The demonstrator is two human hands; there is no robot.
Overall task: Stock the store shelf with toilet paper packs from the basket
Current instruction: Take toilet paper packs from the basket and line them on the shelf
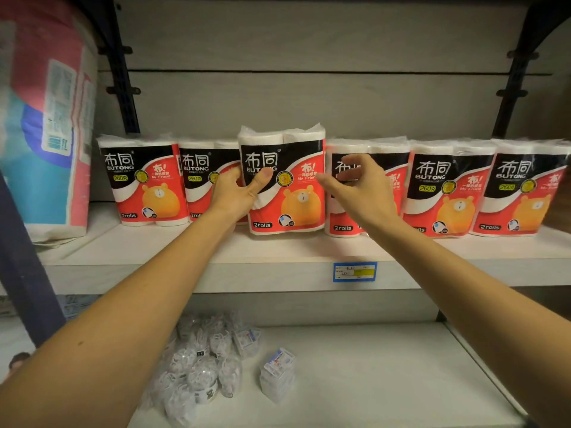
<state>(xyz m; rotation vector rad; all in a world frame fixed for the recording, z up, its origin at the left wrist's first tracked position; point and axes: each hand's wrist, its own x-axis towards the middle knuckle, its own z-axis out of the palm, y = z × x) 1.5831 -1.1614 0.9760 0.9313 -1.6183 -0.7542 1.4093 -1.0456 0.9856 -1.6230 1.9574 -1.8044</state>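
red packs: 6 on shelf, 2 hands.

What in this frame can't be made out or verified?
Head view only:
- Basket: out of frame.
- Price tag: print too small.
- Right hand: motion-blurred; contact with the packs unclear.
- Left hand: fingers hidden behind the middle pack.
- Pink bag: cut off by the left edge.

Glossy plastic wrap on the toilet paper packs; matt pale wood-grain shelf; dark metal brackets.
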